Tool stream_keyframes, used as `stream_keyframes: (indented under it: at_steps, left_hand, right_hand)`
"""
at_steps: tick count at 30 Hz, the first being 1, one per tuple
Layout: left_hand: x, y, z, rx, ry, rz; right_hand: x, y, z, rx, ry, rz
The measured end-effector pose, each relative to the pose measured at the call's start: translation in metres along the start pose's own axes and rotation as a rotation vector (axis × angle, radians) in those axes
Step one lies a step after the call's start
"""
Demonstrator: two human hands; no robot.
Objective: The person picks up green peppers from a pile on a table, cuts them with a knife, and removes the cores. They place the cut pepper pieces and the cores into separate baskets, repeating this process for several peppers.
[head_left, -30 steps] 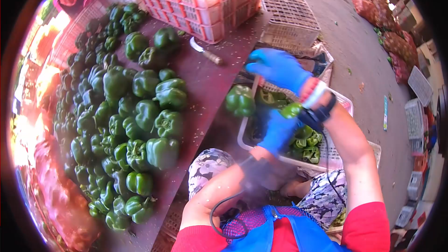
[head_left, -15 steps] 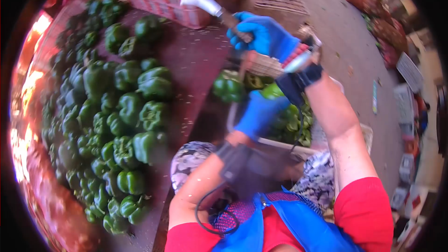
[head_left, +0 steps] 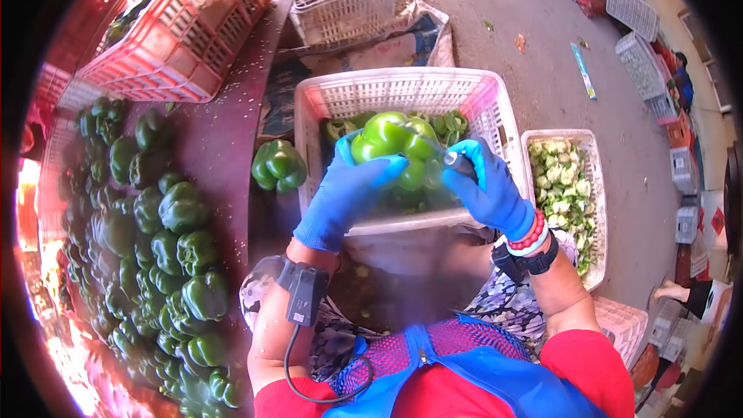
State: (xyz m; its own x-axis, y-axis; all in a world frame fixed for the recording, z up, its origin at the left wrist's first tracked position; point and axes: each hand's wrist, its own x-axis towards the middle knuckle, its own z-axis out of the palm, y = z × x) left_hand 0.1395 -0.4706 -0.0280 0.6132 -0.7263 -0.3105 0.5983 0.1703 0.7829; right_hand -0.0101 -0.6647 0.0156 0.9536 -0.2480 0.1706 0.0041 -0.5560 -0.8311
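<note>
My left hand [head_left: 344, 193], in a blue glove, is closed round a shiny green bell pepper [head_left: 383, 138] above a white plastic crate [head_left: 503, 101]. In my right hand [head_left: 495, 190], also gloved in blue, a knife [head_left: 461, 162] is gripped by its dark handle. Its blurred blade points at the side of the held pepper. More green peppers show inside the crate below, partly hidden by both hands. One whole bell pepper [head_left: 279, 165] sits just left of the crate's rim.
A big heap of green peppers [head_left: 186, 255] covers the dark red tabletop [head_left: 220, 135] on the left. Behind stand a red crate [head_left: 166, 50] and a white crate [head_left: 340, 4]. At right, a smaller crate [head_left: 594, 263] holds pale green pieces.
My view has shifted, bringing the crate to the middle. My right hand has lowered the knife from its raised position. My left hand has come up from the crate holding a pepper.
</note>
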Motion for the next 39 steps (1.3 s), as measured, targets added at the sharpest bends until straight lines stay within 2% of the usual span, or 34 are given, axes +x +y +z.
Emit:
stream_keyframes:
  at_steps: [2,9,12,18,21,24,29,39]
  left_hand:
    - [0.002,0.0,0.004,0.044,0.01,-0.011]
    - [0.015,-0.001,0.017,0.199,0.075,0.015]
    - [0.017,-0.007,0.019,0.287,0.127,0.06]
    - [0.017,-0.013,0.015,0.211,0.153,0.096]
    - [0.019,-0.024,0.008,0.22,0.189,0.122]
    - [0.016,-0.025,0.011,0.193,0.188,0.19]
    - [0.015,-0.004,0.017,0.062,0.152,0.128]
    - [0.01,-0.016,0.013,0.224,0.156,0.165]
  right_hand:
    - [0.001,0.008,-0.001,-0.158,-0.01,-0.133]
    - [0.004,0.039,0.009,-0.391,-0.203,-0.09]
    - [0.004,0.046,0.022,-0.402,-0.166,0.022]
    - [0.003,0.043,0.041,-0.509,-0.055,-0.036]
    - [-0.002,0.033,0.047,-0.454,-0.11,0.117]
    - [0.0,0.044,0.049,-0.485,-0.06,0.007]
    - [0.006,0.058,0.049,-0.445,0.05,-0.178]
    - [-0.009,0.058,0.056,-0.441,-0.011,-0.02]
